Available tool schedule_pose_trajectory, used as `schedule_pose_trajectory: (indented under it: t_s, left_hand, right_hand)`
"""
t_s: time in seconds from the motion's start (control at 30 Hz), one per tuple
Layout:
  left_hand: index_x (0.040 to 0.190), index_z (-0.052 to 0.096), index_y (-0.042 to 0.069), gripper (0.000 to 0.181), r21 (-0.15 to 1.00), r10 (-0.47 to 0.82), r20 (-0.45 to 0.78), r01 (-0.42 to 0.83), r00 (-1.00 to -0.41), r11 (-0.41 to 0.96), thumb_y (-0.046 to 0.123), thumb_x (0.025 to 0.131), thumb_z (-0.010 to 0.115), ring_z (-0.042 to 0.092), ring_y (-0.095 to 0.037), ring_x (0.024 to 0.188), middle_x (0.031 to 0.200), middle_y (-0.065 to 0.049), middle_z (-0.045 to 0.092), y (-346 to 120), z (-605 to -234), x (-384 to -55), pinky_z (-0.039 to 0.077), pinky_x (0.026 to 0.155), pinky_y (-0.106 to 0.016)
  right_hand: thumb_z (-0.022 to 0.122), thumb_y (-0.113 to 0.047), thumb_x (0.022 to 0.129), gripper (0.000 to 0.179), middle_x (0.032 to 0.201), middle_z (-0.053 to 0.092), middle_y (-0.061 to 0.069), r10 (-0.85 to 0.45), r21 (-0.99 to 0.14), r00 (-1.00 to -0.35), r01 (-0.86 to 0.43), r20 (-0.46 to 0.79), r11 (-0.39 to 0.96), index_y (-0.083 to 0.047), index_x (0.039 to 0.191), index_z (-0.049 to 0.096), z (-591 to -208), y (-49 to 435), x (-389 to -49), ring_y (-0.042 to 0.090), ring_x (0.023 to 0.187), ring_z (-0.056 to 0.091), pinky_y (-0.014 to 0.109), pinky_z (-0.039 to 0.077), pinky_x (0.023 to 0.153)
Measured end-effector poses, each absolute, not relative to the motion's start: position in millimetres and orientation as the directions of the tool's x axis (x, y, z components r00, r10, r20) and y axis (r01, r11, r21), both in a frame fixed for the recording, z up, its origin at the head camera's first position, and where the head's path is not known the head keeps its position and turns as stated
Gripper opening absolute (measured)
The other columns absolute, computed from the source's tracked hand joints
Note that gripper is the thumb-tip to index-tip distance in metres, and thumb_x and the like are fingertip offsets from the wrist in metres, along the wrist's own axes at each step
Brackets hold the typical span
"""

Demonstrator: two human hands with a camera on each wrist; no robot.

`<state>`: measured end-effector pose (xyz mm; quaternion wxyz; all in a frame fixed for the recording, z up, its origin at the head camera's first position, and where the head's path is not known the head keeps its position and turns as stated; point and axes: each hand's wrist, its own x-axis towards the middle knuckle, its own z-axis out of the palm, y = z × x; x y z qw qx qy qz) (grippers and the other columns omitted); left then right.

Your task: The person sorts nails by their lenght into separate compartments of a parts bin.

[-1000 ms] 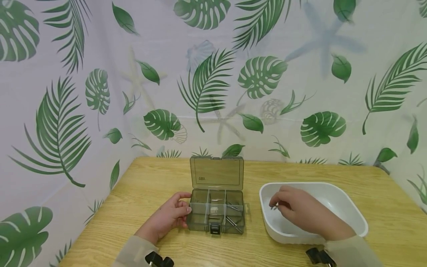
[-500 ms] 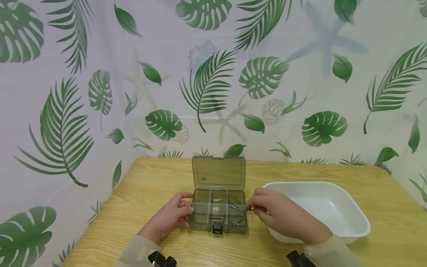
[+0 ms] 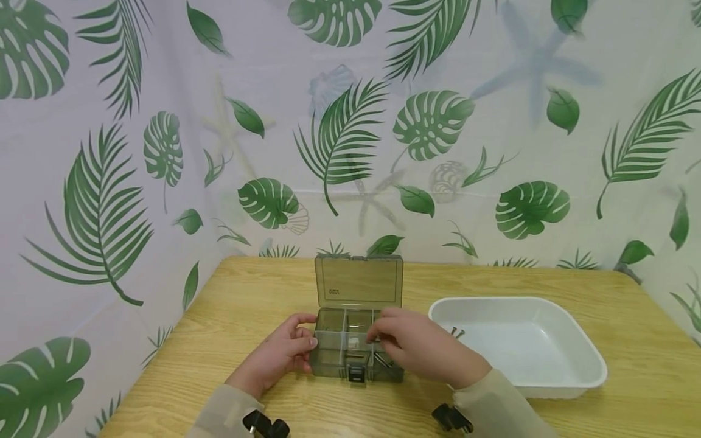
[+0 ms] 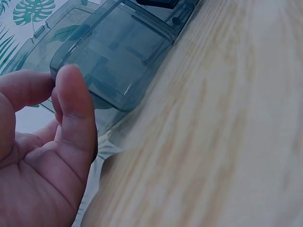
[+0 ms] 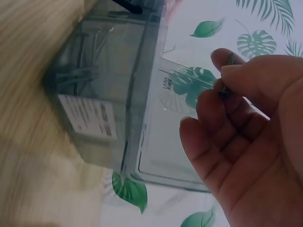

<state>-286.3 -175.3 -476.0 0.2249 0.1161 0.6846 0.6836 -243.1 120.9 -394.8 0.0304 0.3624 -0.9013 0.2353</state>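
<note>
A grey see-through compartment box (image 3: 327,364) stands on the table with its lid (image 3: 358,283) raised at the back. My left hand (image 3: 282,350) grips the box's left side; thumb and fingers meet its corner in the left wrist view. Over the right-hand compartments is my right hand (image 3: 418,344), pinching a small dark screw (image 5: 224,91) between thumb and fingertips. The screw's thread points up in the right wrist view, with its middle partly hidden. Several metal screws (image 3: 383,360) lie in the right compartments, partly covered by the hand. A pale piece (image 3: 353,343) shows in the middle column.
To the right stands a white plastic tub (image 3: 596,350), with two small screws (image 3: 457,332) visible near its left wall. A white label (image 5: 90,116) is on the box's side. Behind the wooden table (image 3: 263,286) hangs a leaf-patterned cloth (image 3: 471,243).
My right hand has moved left from inside the white tub to over the box's right compartments, carrying the screw. The left hand stays on the box.
</note>
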Motion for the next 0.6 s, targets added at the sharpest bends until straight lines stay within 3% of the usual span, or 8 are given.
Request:
schedule_pose_trajectory:
  t_s: [0.27, 0.6]
  left_hand:
    - [0.151, 0.031, 0.003, 0.055, 0.987, 0.464, -0.152, -0.154, -0.873, 0.034, 0.009, 0.103, 0.058, 0.049, -0.016, 0.072, 0.091, -0.005, 0.05, -174.1, -474.1, -286.3, 0.055, 0.063, -0.032]
    - [0.15, 0.032, 0.002, 0.055, 0.988, 0.466, -0.151, -0.151, -0.872, 0.037, 0.008, 0.102, 0.058, 0.049, -0.016, 0.072, 0.093, -0.005, 0.051, -173.9, -475.1, -286.8, 0.055, 0.062, -0.031]
  right_hand:
    - [0.058, -0.004, 0.097, 0.025, 0.099, 0.063, -0.01, -0.643, -0.364, -0.731, -0.676, 0.227, 0.64, -0.021, 0.104, 0.075, -395.5, 103.0, -255.3, 0.004, 0.086, 0.058, 0.029, 0.053, 0.074]
    - [0.054, -0.003, 0.097, 0.026, 0.101, 0.063, -0.006, -0.611, -0.346, -0.77, -0.632, 0.184, 0.693, -0.017, 0.106, 0.075, -397.6, 89.0, -274.3, 0.009, 0.086, 0.058, 0.032, 0.053, 0.076]
